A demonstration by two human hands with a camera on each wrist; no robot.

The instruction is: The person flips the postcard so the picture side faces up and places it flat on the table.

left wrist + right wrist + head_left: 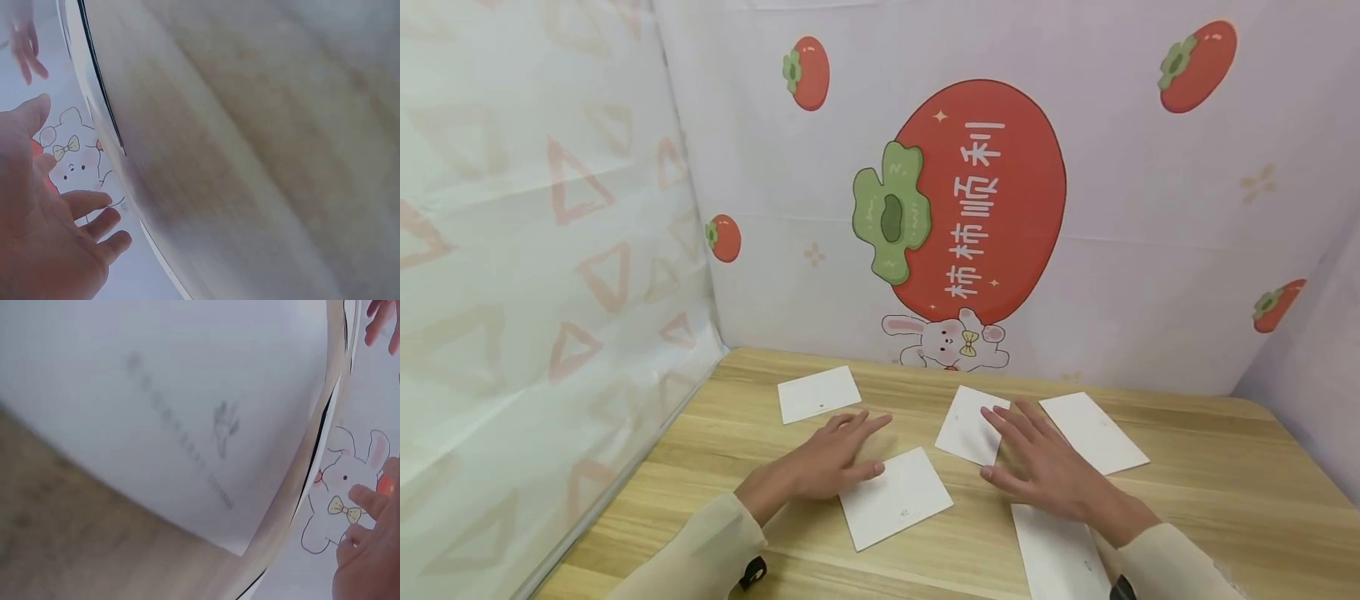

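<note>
White cards (891,504), five in all, lay spread over the wood-grain table (1217,483), and every one bore a tiny mark! Round them we went: a back-left card (818,393), a front-left card (910,496), a middle card (962,421), a back-right card (1097,433) and a front-right card (1056,554).

And the big lettering? Up on the backdrop (1112,317), white characters (976,208) read 柿柿顺利, climbing sideways up a giant red persimmon (1030,200), with a rabbit (943,337) in a yellow bow just beneath.

Now the hands! Left hand (831,458): fingers apart, grasping nothing, thumb lined up over the near-left card's edge; whether it touched, we couldn't tell. Right hand (1052,467): fingers spread and equally unladen, reaching across the middle card and the gap beside the back-right one, contact again impossible to call.

Then the right wrist camera delivered the close-up: a card corner filling much of the view, with a grey hand-like print (225,430) and a slanting line of lettering (181,434), too blurred to read. From overhead, those were mere specks. The left wrist camera had its own exclusive, the palm side of the left hand, where the head view gave only its back.
</note>
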